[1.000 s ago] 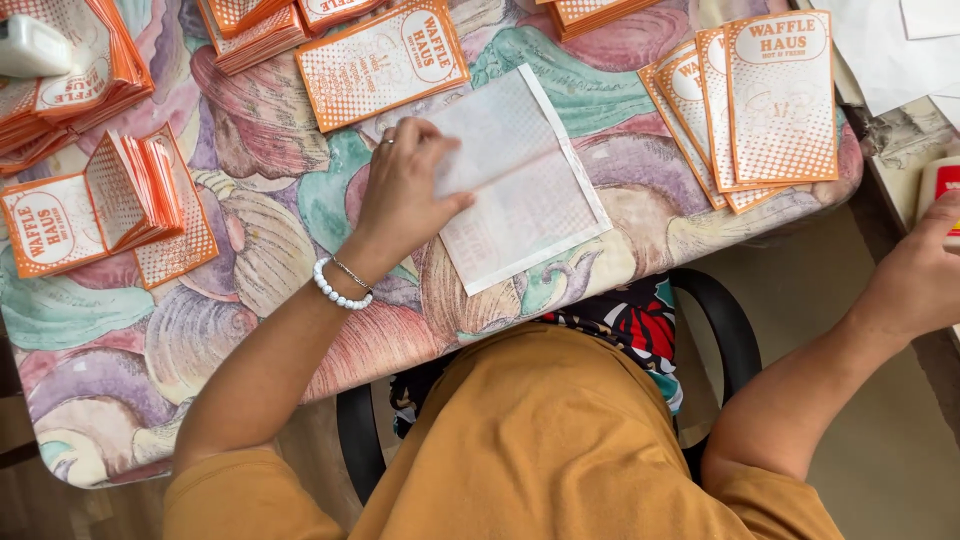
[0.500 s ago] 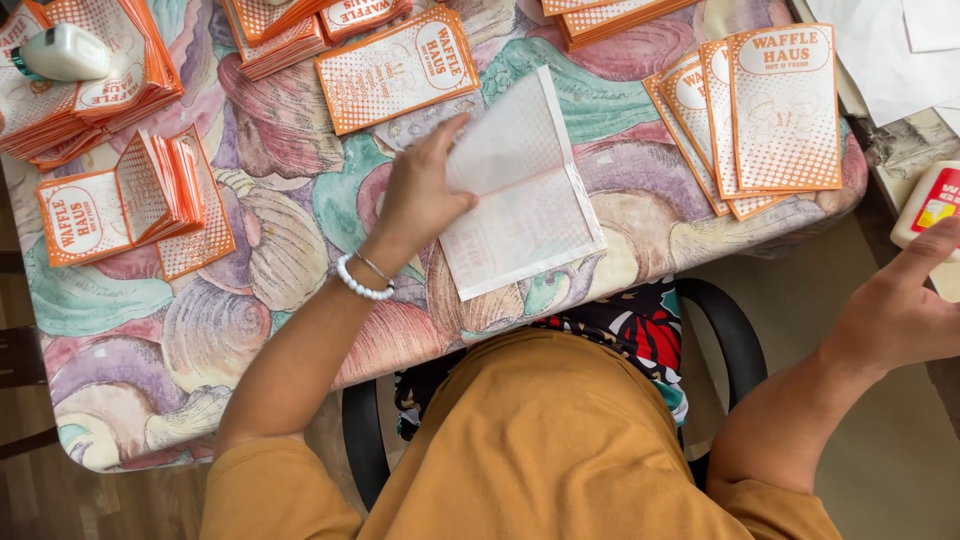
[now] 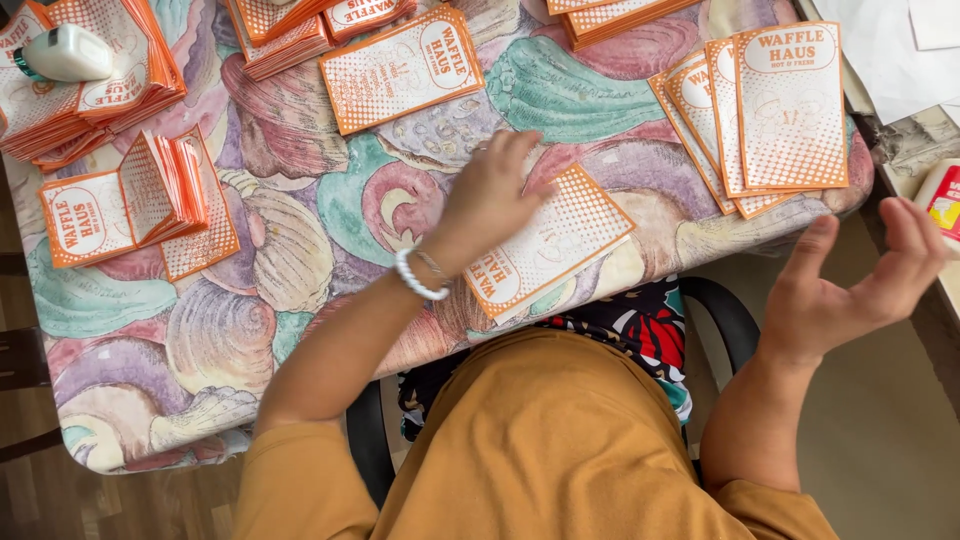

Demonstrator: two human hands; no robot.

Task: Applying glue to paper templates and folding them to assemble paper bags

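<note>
Item 1, far left: I log a tall pile of orange-and-white paper bags (image 3: 95, 95) with a white dispenser (image 3: 65, 52) lying on top.

Item 2: a small batch of standing, partly opened bags (image 3: 150, 195).

Item 3: further stacks (image 3: 290, 35) along the far edge and a single flat bag (image 3: 402, 68); I judge these finished.

Item 4, centre: left hand (image 3: 490, 200), fingers spread, pressing flat on the bag in hand (image 3: 555, 245), which lies slantwise at the near edge of the shell-patterned tabletop (image 3: 220, 340).

Item 5: a fanned set of flat bags (image 3: 770, 110), apparently waiting.

Item 6, right: right hand (image 3: 850, 290) off the tabletop, fingers wide, holding nothing.

I judge the work partway through.
</note>
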